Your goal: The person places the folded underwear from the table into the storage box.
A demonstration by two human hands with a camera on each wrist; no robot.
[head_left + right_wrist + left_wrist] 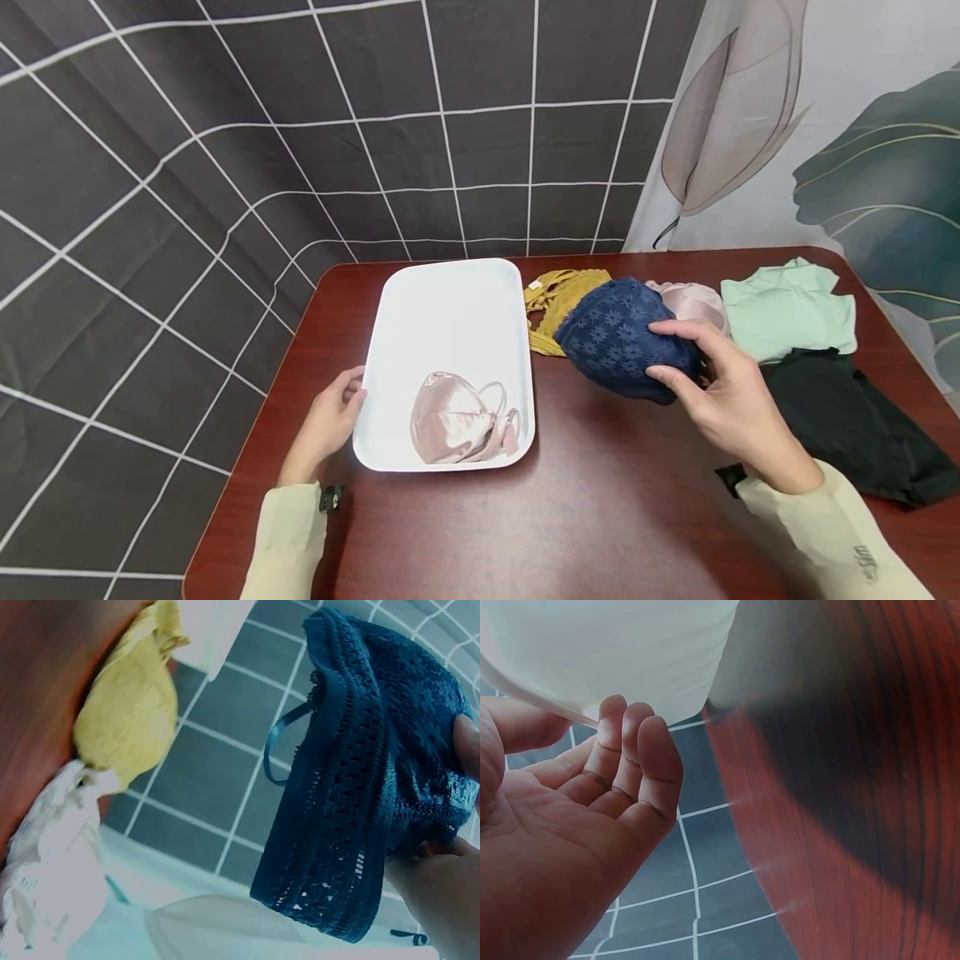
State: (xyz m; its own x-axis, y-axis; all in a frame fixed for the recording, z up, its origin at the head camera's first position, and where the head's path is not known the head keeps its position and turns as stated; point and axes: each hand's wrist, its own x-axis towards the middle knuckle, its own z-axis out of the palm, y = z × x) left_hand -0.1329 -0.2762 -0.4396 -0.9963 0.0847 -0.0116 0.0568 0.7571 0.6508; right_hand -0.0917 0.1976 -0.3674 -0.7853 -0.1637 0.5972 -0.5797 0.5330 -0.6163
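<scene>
My right hand (738, 412) pinches a navy lace bra (618, 337) between thumb and fingers, above the table right of the tray. In the right wrist view the bra's wide lace band (330, 802) hangs down, with a thin strap loop beside it. At the left, my left hand (327, 425) grips the side rim of a white tray (450, 312). The left wrist view shows curled fingers (660, 750) against the tray's outer wall, the thumb across the rim. A pale pink satin bra (450, 421) lies in the tray's near end.
Behind the navy bra lie a mustard yellow lace bra (573, 292) and a pale pink bra (693, 304), partly hidden. Farther right are a folded mint green garment (791, 312) and a black garment (855, 421). A dark checked curtain (480, 150) hangs behind the wooden table (450, 533).
</scene>
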